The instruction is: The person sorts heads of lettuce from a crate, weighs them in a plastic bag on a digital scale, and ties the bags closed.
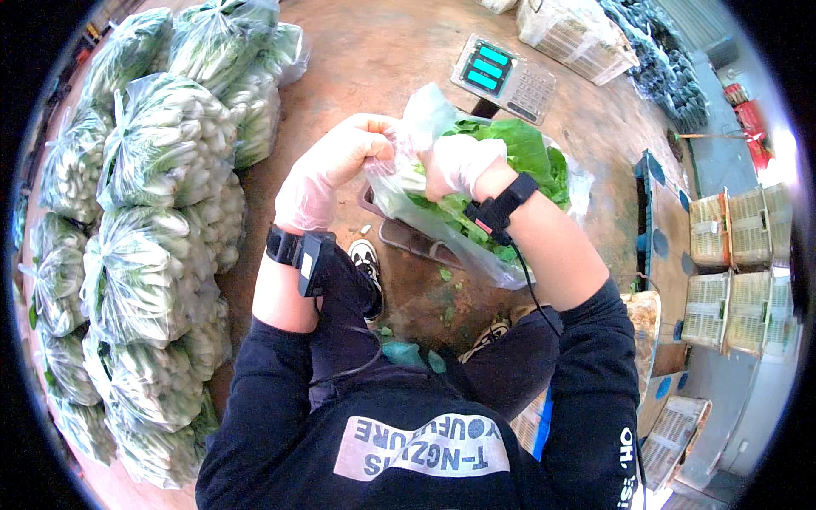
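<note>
My left hand [341, 153], in a thin translucent glove, pinches the gathered edge of a clear plastic bag [459, 248]. Opposite it, my right hand [462, 166], also gloved, is closed at the bag's mouth; its fingertips are partly hidden. Leafy green vegetables [519, 146] with pale stems lie in the bag, their leaves showing through the opening. Beneath the bag is a dark tray or platform [414, 241], largely covered. Just beyond stands a weighing scale's display panel [503, 78] with three lit fields and a keypad.
Stacked clear bags of pale-stemmed greens [146, 274] line the left side. A wrapped plastic crate [577, 38] stands at the top right. Light plastic crates [733, 229] are stacked far right, near a blue-edged board [663, 242]. Leaf scraps [446, 275] lie between my shoes.
</note>
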The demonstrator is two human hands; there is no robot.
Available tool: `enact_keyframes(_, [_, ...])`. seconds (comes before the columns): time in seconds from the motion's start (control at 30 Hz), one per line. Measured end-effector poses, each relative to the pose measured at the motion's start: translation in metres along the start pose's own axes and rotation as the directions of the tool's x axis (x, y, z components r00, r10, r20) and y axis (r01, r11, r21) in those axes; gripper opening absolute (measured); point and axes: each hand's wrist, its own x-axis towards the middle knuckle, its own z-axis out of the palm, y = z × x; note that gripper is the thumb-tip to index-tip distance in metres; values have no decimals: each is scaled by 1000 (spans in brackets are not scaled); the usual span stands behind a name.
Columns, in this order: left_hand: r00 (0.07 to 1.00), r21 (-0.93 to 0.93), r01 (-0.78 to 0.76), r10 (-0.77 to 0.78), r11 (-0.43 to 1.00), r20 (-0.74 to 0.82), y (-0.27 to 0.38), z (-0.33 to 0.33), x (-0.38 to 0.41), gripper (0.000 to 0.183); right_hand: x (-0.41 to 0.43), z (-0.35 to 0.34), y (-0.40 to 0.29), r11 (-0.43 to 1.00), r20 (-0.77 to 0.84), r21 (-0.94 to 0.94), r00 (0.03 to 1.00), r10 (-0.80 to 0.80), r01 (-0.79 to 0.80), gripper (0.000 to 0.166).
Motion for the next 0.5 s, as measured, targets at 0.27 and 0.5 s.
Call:
enact_keyframes(0.27, [992,-386,-92,117,918,41,-12,18,7,14,8,138,70,961,-322,-274,938,-127,36,47])
enact_keyframes(0.5, [998,-296,-68,70,953,-6,-3,27,30,21,-29,64,42,979,-151,-194,984,-98,68,63])
